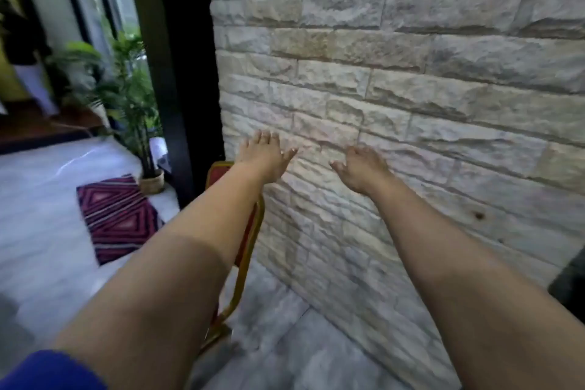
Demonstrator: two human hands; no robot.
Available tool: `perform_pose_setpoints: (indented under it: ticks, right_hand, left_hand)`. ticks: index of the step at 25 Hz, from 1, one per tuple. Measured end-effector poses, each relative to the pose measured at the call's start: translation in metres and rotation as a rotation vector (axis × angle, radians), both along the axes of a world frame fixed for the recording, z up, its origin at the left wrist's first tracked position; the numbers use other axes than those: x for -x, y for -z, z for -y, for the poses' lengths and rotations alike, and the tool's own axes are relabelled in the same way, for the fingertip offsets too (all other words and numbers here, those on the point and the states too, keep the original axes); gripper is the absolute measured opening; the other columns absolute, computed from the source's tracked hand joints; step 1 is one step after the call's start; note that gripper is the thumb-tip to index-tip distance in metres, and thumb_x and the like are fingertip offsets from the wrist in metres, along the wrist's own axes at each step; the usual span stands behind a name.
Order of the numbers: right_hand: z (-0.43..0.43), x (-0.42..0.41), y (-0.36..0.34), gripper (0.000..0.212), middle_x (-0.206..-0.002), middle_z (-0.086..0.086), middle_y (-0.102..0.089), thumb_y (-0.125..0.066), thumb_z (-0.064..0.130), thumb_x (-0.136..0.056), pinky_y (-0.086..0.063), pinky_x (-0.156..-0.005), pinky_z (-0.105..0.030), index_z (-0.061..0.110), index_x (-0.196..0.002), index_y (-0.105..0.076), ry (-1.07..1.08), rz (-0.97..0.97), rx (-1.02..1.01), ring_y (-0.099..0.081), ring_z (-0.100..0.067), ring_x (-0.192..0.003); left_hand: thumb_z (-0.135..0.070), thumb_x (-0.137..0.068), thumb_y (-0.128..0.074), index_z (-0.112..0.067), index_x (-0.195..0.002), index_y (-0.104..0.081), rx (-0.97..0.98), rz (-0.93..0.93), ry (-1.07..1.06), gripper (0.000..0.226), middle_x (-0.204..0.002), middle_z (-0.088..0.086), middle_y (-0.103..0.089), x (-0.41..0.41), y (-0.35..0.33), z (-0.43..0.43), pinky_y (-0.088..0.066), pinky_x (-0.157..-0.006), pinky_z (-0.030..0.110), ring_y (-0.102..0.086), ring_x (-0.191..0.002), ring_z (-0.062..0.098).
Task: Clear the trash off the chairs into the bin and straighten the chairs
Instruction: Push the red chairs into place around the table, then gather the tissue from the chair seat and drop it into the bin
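Observation:
A red chair with a gold metal frame [250, 231] stands close to the stone wall, mostly hidden under my left forearm. My left hand [264, 155] reaches forward above the chair's back, fingers spread, holding nothing. My right hand [361, 169] hovers in front of the wall to the right, fingers loosely apart and empty. No trash and no bin show in this view.
A rough stone wall [411, 89] fills the right side. A black pillar [177, 73] stands left of it. Potted plants [129, 98] and a patterned purple mat [117, 215] sit on the marble floor [41, 215]. A person stands far left [25, 57].

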State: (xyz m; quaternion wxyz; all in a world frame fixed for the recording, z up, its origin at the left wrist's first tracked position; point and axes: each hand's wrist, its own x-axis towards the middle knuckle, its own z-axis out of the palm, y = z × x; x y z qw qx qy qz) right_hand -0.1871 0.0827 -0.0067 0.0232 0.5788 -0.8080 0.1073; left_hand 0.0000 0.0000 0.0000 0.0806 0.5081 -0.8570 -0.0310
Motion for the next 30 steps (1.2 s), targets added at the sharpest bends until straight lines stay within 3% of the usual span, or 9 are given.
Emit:
perform_pose_setpoints:
  ticks: [5,10,16,23,30]
  right_hand:
    - [0.006,-0.062,0.08,0.066,-0.156,-0.012,-0.034,-0.034,0.054,-0.099,-0.034,-0.109,-0.046,0.013,-0.151,-0.028,-0.267,0.062,-0.167,-0.037,-0.034,-0.139]
    - [-0.008,-0.134,0.156,0.072,-0.164,-0.006,-0.017,-0.037,0.052,-0.1,-0.025,-0.118,-0.045,0.013,-0.156,-0.014,-0.496,0.128,-0.312,-0.022,-0.029,-0.148]
    - [-0.055,-0.253,0.229,0.074,-0.159,-0.006,-0.029,-0.045,0.056,-0.095,-0.032,-0.113,-0.045,0.017,-0.154,-0.022,-0.808,0.05,-0.45,-0.033,-0.03,-0.142]
    - [-0.155,-0.42,0.293,0.067,-0.15,-0.011,-0.042,-0.05,0.051,-0.094,-0.042,-0.1,-0.043,0.013,-0.147,-0.032,-1.268,-0.074,-0.682,-0.045,-0.033,-0.131]
    - [-0.269,-0.547,0.347,0.081,-0.16,-0.006,-0.026,-0.057,0.05,-0.091,-0.039,-0.107,-0.048,0.018,-0.155,-0.019,-1.604,-0.199,-0.848,-0.034,-0.031,-0.141]
  left_hand:
    - [-0.055,-0.102,-0.017,-0.01,-0.156,-0.009,-0.103,-0.074,-0.23,0.071,-0.164,0.009,-0.003,-0.083,0.083,-0.046,-0.003,-0.121,0.045,0.001,-0.151,0.024]
    - [-0.054,-0.101,-0.023,-0.012,-0.156,-0.011,-0.269,-0.073,-0.502,0.07,-0.164,0.01,-0.003,-0.172,0.173,-0.125,-0.005,-0.121,0.047,-0.001,-0.151,0.025]
    - [-0.054,-0.101,-0.024,-0.012,-0.154,-0.018,-0.439,-0.131,-0.853,0.068,-0.163,0.012,-0.01,-0.258,0.256,-0.245,-0.009,-0.12,0.049,-0.005,-0.151,0.028]
    - [-0.05,-0.101,-0.031,-0.012,-0.154,-0.02,-0.533,-0.287,-1.316,0.066,-0.162,0.012,-0.016,-0.36,0.319,-0.408,-0.015,-0.119,0.048,-0.011,-0.15,0.028]
    - [-0.047,-0.098,-0.04,-0.012,-0.15,-0.027,-0.568,-0.448,-1.761,0.064,-0.155,0.016,-0.031,-0.418,0.375,-0.555,-0.027,-0.114,0.048,-0.028,-0.142,0.033]
